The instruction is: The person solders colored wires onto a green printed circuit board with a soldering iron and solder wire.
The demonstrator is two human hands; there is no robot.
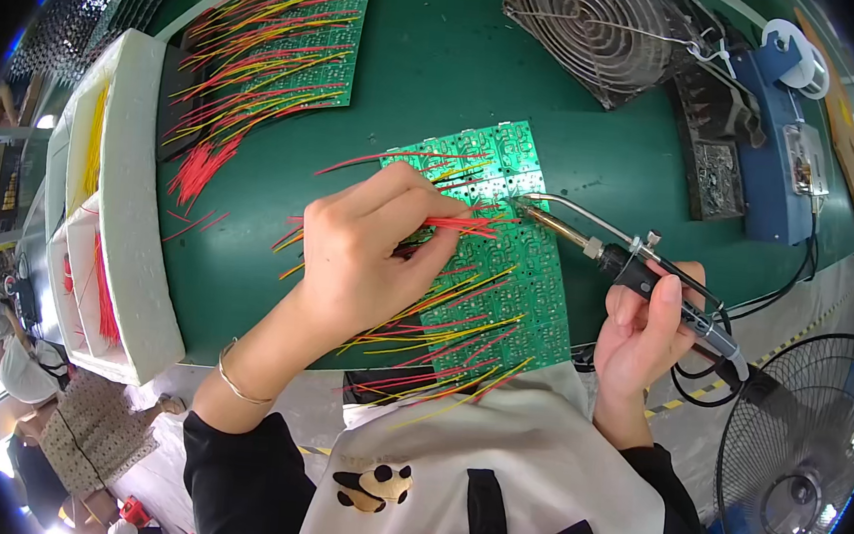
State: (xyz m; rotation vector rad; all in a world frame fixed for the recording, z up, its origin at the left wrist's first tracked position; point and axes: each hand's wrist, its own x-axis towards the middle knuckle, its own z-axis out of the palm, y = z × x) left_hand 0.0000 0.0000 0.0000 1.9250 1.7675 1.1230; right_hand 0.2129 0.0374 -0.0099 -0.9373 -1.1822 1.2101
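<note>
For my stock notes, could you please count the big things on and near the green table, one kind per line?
Green circuit board panels: 2
Soldering irons: 1
White foam trays: 1
Fans: 2
Total: 6

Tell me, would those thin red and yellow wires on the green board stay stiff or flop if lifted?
Probably springy: the wires jut straight past the green board edge without drooping. Likely very light, since the left hand pinches one between fingertips. Loose ones might scatter easily.
</note>
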